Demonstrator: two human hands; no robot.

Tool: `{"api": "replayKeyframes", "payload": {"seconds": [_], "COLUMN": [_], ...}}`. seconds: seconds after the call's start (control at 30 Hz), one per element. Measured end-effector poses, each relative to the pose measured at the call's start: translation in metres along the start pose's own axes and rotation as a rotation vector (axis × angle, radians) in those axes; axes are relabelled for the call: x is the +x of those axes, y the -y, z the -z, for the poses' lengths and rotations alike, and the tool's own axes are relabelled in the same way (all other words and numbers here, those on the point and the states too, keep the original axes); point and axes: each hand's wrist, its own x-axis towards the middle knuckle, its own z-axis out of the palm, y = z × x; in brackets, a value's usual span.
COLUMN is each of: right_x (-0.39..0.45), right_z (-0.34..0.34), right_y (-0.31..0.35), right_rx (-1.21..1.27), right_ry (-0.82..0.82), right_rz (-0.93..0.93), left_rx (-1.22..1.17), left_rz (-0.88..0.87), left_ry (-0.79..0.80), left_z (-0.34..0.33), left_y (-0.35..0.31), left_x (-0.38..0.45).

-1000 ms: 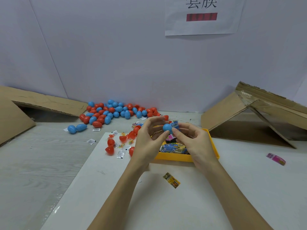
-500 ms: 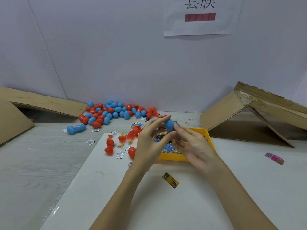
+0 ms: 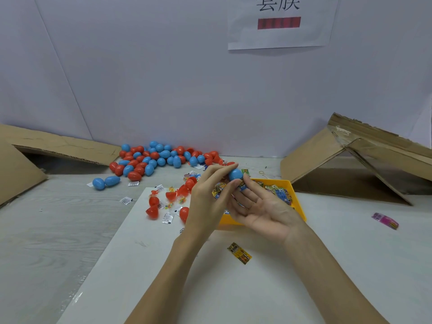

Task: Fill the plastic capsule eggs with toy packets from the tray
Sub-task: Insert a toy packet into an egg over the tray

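The left hand [image 3: 210, 197] now pinches the closed blue capsule egg [image 3: 235, 174] alone above the yellow tray [image 3: 297, 197] of toy packets [image 3: 279, 194], while the right hand [image 3: 259, 209], previously on the egg, has released and lies spread palm-up, indicating this egg is probably filled.

Glossy plastic eggs [image 3: 161, 157]; matt cardboard [image 3: 313, 157].

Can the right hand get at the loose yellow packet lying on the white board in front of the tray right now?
Probably yes. The right hand is open, palm up, holding nothing, and the yellow packet lies alone on the white board just beneath its wrist, with nothing covering it.
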Motion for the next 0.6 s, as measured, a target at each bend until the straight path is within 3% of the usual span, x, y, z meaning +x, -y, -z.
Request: {"api": "replayKeyframes", "payload": {"seconds": [0.23, 0.6], "right_x": [-0.0013, -0.0001], "right_z": [-0.0016, 0.0005], "right_y": [-0.0021, -0.0018], "right_rx": [0.051, -0.013], "right_ry": [-0.015, -0.078], "right_rz": [-0.029, 0.074], "left_rx": [-0.037, -0.177], "left_rz": [-0.02, 0.125], "left_ry": [-0.012, 0.001], "left_z": [-0.0031, -0.0058], "left_y": [0.0004, 0.0062], "left_x": [-0.0023, -0.0052]}}
